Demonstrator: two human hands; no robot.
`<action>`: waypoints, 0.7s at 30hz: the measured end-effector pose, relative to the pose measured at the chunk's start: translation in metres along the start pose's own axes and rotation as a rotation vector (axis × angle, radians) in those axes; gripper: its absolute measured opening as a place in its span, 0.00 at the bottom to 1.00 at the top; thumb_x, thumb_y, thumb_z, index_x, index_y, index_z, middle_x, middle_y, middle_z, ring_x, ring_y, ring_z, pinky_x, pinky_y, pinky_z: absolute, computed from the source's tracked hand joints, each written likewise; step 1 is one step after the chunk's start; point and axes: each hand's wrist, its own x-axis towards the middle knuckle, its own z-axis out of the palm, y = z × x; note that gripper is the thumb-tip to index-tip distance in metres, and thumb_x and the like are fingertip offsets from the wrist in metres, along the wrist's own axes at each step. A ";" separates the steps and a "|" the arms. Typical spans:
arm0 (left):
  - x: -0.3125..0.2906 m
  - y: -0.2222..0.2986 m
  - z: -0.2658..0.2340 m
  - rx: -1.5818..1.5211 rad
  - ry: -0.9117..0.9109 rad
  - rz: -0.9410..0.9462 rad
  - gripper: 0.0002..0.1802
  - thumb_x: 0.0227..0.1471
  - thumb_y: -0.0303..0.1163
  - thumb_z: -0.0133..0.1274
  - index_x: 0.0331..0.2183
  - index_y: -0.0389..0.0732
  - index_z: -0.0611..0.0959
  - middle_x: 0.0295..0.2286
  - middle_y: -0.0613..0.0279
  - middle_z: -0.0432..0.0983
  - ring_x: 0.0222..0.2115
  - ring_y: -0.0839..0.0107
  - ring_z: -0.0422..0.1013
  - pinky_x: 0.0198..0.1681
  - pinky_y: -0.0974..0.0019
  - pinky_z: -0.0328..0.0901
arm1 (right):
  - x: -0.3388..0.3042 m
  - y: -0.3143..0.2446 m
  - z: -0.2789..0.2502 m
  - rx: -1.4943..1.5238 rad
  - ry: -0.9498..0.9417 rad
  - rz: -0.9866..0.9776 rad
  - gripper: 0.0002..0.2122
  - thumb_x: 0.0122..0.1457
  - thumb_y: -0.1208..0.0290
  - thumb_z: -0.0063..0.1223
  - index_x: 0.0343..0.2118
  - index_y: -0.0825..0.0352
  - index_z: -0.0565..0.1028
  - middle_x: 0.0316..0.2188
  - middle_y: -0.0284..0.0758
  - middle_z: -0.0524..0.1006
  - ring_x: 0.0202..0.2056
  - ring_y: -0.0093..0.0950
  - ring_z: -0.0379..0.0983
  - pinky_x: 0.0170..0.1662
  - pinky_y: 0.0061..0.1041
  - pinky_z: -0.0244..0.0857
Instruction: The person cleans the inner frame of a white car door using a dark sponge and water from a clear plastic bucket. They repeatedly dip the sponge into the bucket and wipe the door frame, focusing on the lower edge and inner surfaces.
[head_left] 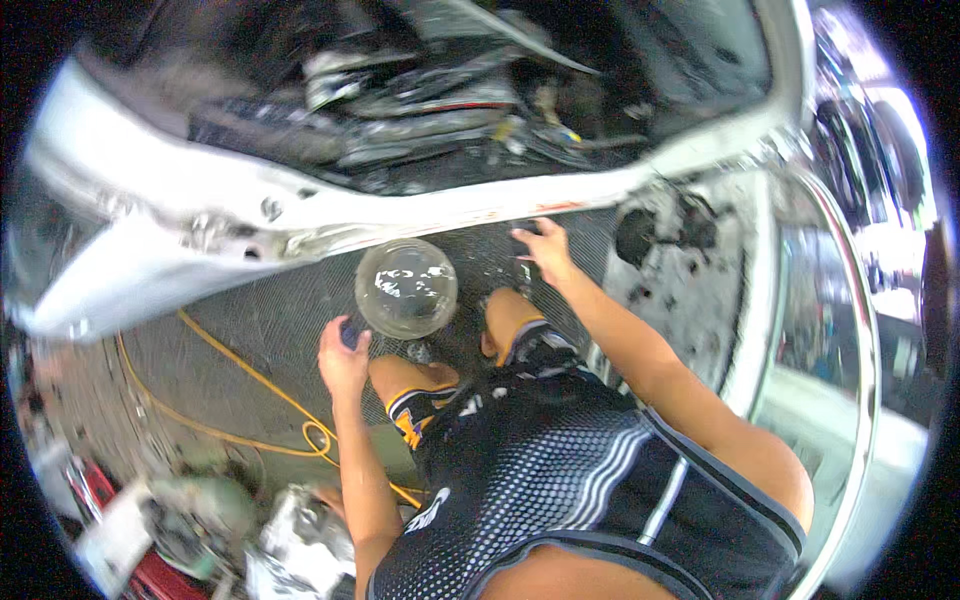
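A round, clear plastic tub (442,312) stands on the ribbed mat in front of my knees, with bright reflections inside it. My left hand (343,358) is just left of the tub, its fingers curled about a small dark blue piece (351,332) whose kind I cannot make out. Beyond the tub to the right, my right hand (546,250) reaches toward the white car door sill (430,209). Its fingers are apart, and nothing clear shows in them. Whether the fingertips touch the sill cannot be told.
The car's dark interior (430,120) holds loose parts. An open door panel (690,265) with dark holes stands at right, beside its window frame (862,330). A yellow hose (245,362) loops over the ribbed mat (260,310). Machinery (200,520) and a crumpled silvery-white bundle (297,545) lie lower left.
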 end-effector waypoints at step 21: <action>0.143 -0.002 -0.120 0.265 -0.504 0.558 0.27 0.49 0.38 0.67 0.50 0.46 0.77 0.44 0.52 0.78 0.44 0.47 0.76 0.45 0.49 0.72 | -0.141 0.000 0.033 0.271 0.494 0.154 0.37 0.56 0.70 0.69 0.65 0.74 0.62 0.57 0.44 0.72 0.53 0.38 0.73 0.42 0.38 0.77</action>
